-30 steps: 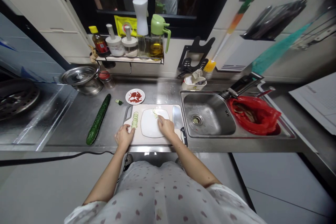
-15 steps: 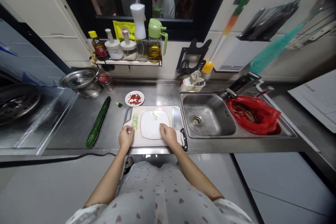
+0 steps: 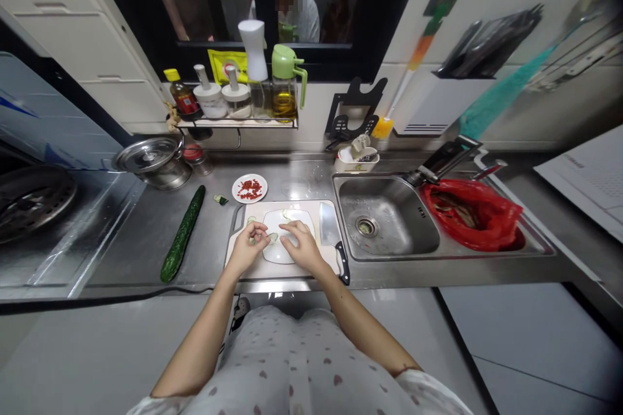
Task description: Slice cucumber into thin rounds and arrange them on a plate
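Note:
My left hand (image 3: 249, 248) pinches a thin cucumber slice (image 3: 273, 238) over the left part of a white square plate (image 3: 280, 256). My right hand (image 3: 300, 247) is over the plate's right part, fingers apart and holding nothing. The plate lies on a pale cutting board (image 3: 260, 270). Pale green slices (image 3: 286, 213) rest near the plate's far edge. Part of the row of slices on the board's left is hidden by my left hand. A knife (image 3: 329, 224) lies along the board's right side.
A whole cucumber (image 3: 183, 233) lies left of the board. Beyond the board are a small plate of chopped red pieces (image 3: 250, 189) and cucumber ends (image 3: 220, 200). The sink (image 3: 389, 214) and a red bag (image 3: 472, 217) are at the right, a lidded pot (image 3: 160, 165) at the back left.
My left hand has moved right from the row of slices to over the plate, with a slice in its fingers. My right hand has shifted slightly inward and its fingers have spread.

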`<state>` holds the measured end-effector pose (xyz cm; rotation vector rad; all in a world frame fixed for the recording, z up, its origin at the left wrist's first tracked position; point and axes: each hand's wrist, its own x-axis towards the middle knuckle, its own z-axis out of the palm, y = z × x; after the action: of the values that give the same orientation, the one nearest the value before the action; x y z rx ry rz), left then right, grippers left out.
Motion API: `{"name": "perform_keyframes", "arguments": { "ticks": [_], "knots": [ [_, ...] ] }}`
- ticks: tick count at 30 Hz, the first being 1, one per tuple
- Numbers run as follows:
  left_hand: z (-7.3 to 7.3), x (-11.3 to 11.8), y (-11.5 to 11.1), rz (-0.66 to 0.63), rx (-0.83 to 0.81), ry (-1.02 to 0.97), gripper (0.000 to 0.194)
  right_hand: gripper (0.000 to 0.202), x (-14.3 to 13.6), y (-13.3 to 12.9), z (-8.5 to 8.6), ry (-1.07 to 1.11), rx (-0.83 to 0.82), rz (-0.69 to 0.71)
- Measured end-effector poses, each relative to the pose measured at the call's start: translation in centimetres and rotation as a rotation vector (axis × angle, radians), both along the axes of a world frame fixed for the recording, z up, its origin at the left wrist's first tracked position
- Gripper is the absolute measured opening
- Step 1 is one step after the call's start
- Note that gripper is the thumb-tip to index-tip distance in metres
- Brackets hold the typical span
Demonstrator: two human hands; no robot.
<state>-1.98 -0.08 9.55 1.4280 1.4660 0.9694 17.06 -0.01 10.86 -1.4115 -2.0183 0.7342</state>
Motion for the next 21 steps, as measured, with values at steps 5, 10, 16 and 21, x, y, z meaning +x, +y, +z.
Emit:
{"name": "perform_keyframes", "arguments": {
  "ticks": [5, 10, 16, 21],
  "knots": [
    [1.7, 1.2, 0.2, -0.066, 0.032, -0.082, 0.028, 0.019, -0.7, 0.6, 0.7, 0.142, -0.007, 0.018],
    [1.9, 2.0, 0.0, -0.032, 0.052, -0.159, 0.033, 0.013, -1.1, 0.9, -0.5, 0.416, -0.135, -0.032],
    [1.6, 2.8, -0.6, 0.174, -0.225, -0.368, 0.050, 0.015, -0.9, 1.4, -0.8, 0.654, -0.269, -0.116],
    [2.4, 3.7, -1.0, 0.118, -0.512, -0.612, 0.059, 0.017, -0.5, 1.4, -0.3, 0.595, -0.216, -0.108]
  ]
}}
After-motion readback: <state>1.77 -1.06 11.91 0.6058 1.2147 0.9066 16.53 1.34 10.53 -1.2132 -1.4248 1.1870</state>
